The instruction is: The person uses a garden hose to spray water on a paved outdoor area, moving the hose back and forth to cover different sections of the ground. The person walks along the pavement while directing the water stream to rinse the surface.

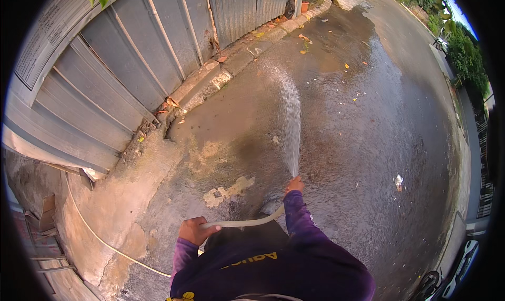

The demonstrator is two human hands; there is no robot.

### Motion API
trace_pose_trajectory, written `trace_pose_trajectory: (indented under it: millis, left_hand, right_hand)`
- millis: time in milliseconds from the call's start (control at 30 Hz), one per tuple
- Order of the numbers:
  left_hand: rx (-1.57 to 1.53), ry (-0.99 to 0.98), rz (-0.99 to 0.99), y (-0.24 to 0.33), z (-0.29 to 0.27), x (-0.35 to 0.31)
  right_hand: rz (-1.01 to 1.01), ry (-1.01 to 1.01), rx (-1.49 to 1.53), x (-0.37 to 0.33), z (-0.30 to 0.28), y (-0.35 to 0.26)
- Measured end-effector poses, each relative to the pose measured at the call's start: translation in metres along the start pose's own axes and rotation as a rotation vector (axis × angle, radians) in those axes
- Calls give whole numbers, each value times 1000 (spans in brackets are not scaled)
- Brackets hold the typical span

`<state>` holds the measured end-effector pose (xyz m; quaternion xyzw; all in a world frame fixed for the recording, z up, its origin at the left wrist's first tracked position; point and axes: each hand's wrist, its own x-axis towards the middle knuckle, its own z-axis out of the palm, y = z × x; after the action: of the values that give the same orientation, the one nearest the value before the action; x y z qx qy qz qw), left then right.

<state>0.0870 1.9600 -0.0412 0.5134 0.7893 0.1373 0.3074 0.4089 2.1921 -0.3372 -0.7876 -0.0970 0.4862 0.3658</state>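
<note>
A pale garden hose (246,223) runs between my two hands in front of my body. My right hand (295,185) is closed round its outlet end, and a spray of water (292,111) fans forward from there. The water lands on the wet pavement (342,127) ahead. My left hand (197,230) grips the hose farther back, with the thumb laid along it. Behind that hand, the hose passes beside my body and trails over the ground to the left.
Grey corrugated metal fencing (142,38) lines the left side, with a broken concrete kerb (205,83) at its foot. Fallen leaves lie along it. White litter (399,182) is on the road at right. A vehicle (460,269) shows at the lower right edge.
</note>
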Motion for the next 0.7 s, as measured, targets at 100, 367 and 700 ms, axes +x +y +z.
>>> trace_pose_trajectory:
  millis: [100, 367, 700]
  left_hand:
    - [20, 19, 52, 32, 10, 22]
    - [100, -45, 137, 93, 19, 68]
    - [155, -153, 232, 120, 40, 113]
  right_hand:
    - [-2, 29, 52, 45, -15, -11]
    - [58, 59, 186, 44, -59, -54]
    - [141, 87, -23, 108, -91, -22]
